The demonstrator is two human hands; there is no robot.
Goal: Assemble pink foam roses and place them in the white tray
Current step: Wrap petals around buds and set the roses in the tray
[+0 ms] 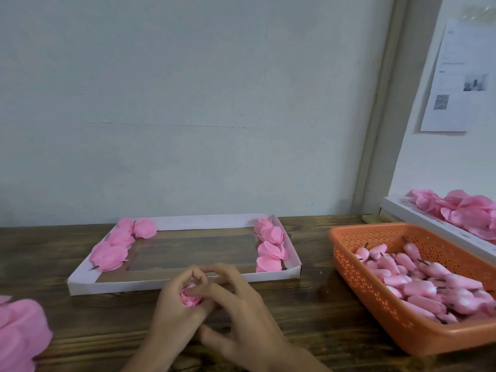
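Observation:
A small pink foam rose (191, 299) sits between both hands just in front of the white tray (185, 283). My left hand (174, 304) curls round the rose from the left. My right hand (241, 304) pinches its top with thumb and fingertips from the right. Finished pink roses lie in the tray in two rows, one along its left side (115, 248) and one along its right side (270, 245). The rose's stem is hidden by my fingers.
An orange perforated basket (375, 299) at the right holds several pink foam buds with dark stems (421, 280). A pile of loose pink petals (18, 336) lies at the lower left. Another white tray with petals (461, 210) stands at the far right. The wall is close behind.

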